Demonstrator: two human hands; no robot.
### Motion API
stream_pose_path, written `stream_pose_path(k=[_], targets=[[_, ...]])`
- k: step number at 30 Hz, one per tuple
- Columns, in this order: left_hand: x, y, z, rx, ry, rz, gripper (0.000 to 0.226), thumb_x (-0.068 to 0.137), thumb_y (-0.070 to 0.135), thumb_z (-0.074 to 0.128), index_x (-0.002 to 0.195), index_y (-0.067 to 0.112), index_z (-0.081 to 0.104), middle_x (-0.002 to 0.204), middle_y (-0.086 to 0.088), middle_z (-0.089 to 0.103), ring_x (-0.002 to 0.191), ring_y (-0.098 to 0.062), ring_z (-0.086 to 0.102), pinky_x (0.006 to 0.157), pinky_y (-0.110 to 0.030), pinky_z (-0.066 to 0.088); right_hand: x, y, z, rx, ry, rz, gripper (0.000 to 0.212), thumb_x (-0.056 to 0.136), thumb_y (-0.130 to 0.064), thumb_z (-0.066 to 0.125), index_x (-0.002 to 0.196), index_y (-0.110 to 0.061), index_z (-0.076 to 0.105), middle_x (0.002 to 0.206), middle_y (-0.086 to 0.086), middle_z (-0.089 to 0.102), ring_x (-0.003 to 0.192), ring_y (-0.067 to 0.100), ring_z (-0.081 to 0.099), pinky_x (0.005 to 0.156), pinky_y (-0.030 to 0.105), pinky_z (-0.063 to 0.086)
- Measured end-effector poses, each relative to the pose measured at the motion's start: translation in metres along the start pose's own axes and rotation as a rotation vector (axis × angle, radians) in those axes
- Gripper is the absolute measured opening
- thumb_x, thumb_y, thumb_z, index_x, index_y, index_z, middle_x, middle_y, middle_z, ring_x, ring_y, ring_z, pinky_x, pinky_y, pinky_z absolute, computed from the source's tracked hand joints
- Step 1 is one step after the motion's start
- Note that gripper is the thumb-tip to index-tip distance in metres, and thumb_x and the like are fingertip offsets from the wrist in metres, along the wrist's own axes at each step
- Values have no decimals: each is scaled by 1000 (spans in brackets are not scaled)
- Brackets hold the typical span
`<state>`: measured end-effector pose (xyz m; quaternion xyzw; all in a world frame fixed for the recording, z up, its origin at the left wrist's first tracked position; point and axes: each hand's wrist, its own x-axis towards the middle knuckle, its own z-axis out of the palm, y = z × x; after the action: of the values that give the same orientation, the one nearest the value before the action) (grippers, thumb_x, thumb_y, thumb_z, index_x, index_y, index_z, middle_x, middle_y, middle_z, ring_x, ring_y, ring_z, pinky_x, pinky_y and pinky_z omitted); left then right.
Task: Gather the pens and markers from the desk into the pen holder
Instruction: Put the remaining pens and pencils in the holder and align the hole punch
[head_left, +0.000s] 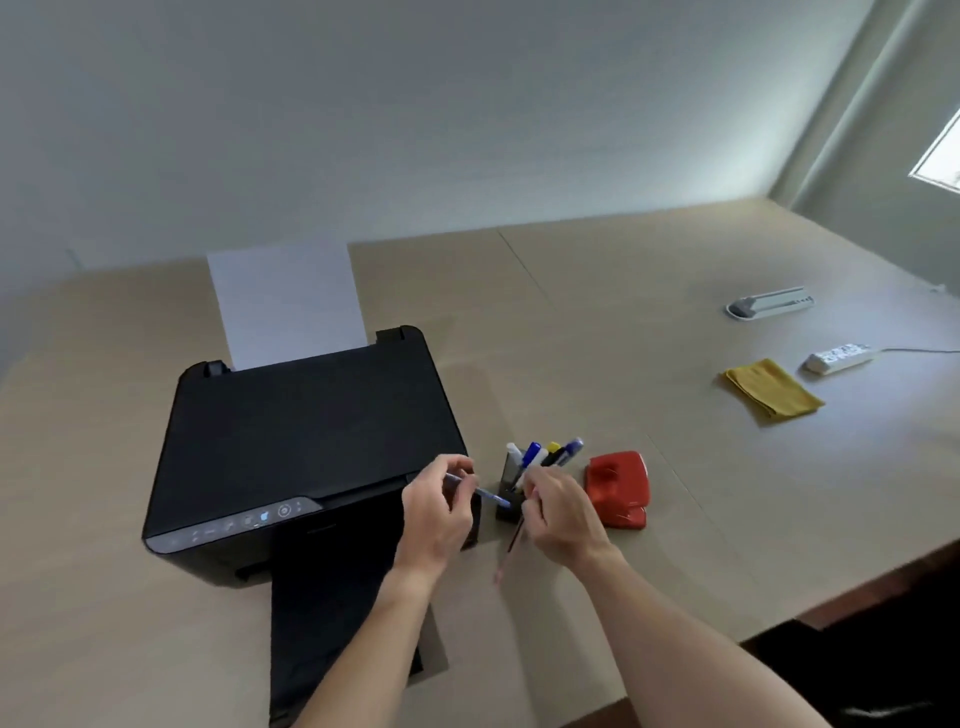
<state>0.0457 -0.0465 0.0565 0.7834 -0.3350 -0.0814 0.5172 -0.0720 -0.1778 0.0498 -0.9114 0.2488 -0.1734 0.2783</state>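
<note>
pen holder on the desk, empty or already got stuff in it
Not empty. The pen holder stands upright with several markers sticking out of its top, capped ends up.

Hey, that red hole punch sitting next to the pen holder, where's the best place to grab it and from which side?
Probably grip the red hole punch across its raised, rounded top, coming down from above and from its right side. That side faces bare desk, while the pen holder and the right hand crowd its left. Its low front lip looks too thin to pinch well.
</note>
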Motion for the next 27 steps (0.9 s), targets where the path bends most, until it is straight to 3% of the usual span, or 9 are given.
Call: stream_pose_path(k=[5, 9, 12, 18, 23, 27], targets=[[39, 19, 14, 2, -116, 86, 18, 98, 11, 54, 115, 11, 59, 86, 7, 58, 81, -5, 59, 75, -17, 48, 21, 12, -33, -21, 82, 37, 10, 72, -11, 40, 67, -18, 37, 63, -1, 47, 65, 16, 42, 57, 23, 29], [63, 25, 25, 28, -179, 62, 20, 101, 10, 47, 118, 9, 57, 98, 0, 60, 90, -13, 59, 75, -11, 43, 33, 21, -41, -59, 141, 41, 9, 79, -12, 42, 73, -19, 41, 70, -1, 49, 71, 16, 45, 61, 28, 37], [73, 24, 35, 80, -268, 25, 22, 103, 12, 42, 119, 9, 56, 109, -5, 62, 99, -17, 58, 82, -21, 44, 38, 27, -42, -106, 184, 42, 12, 83, -8, 46, 79, -18, 44, 76, -2, 51, 77, 16, 45, 67, 29, 43], [72, 17, 49, 300, -424, 51, 24, 102, 14, 42, 120, 15, 57, 111, -6, 68, 103, -21, 62, 88, -36, 51, 36, 42, -25, -214, 98, 43, 10, 84, -13, 45, 80, -19, 52, 78, -2, 53, 80, 15, 46, 77, 36, 47], [71, 12, 59, 580, -457, 190, 22, 101, 26, 43, 115, 22, 59, 105, 3, 73, 102, -22, 61, 92, -38, 36, 29, 49, -17, -187, 130, 82, 36, 81, -17, 47, 116, -16, 54, 105, -1, 63, 101, 18, 51, 92, 32, 43], [68, 12, 60, 667, -532, 198, 30, 95, 25, 47, 125, 24, 55, 116, 3, 71, 110, -23, 56, 96, -41, 33, 21, 51, -20, -165, 198, 137, 31, 79, -15, 48, 109, -18, 54, 104, -1, 61, 99, 17, 52, 89, 29, 40]])
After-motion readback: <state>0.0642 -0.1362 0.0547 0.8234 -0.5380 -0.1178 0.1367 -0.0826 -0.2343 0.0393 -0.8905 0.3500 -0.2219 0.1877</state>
